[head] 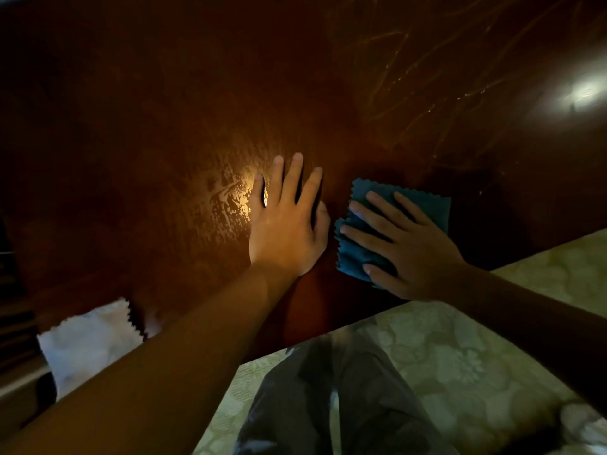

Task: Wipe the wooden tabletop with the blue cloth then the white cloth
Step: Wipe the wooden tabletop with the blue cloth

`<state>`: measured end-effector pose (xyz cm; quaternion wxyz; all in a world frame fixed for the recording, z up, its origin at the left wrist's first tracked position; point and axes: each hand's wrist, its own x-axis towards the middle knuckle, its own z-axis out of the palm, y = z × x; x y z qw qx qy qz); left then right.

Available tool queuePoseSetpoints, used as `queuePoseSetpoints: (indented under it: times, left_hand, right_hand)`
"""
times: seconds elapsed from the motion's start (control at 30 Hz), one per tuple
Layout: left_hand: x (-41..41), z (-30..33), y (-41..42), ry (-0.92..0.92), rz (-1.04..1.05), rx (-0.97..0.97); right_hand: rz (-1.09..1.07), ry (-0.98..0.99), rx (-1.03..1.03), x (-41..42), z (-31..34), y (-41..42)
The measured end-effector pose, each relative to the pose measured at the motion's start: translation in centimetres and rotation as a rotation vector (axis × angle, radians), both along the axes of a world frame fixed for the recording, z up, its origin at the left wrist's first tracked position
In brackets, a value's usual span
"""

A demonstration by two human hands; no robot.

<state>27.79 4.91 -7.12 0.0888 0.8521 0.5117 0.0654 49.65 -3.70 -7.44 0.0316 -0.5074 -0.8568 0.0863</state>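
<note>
right hand (410, 247) flat with straight fingers pressing folded blue cloth (427, 205), cloth's long axis tilted up-right, left hand (285, 224) flat on wooden tabletop (147, 126) holding nothing, white cloth (88, 343) near table edge

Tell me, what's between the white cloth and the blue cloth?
The left hand and its forearm, lying flat on the wooden tabletop, sit between the white cloth and blue cloth in the head view.

Dim, warm glare on the tabletop (230, 198), edges perhaps blurred.

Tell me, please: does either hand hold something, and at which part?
Nothing is gripped. The right hand presses flat on the middle of the blue cloth; the left hand rests flat on the bare tabletop.
</note>
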Motion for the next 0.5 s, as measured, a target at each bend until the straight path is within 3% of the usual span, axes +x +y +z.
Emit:
queuePoseSetpoints:
  times: [0.17,0.5]
  left_hand:
    - [0.1,0.1,-0.1,-0.003,-0.001,0.001]
    - [0.2,0.5,-0.1,0.01,0.016,-0.001]
  right_hand:
    - [0.047,-0.012,0.013,1.5,0.0,3.3]
    - [-0.153,-0.058,0.007,2.5,0.5,8.9]
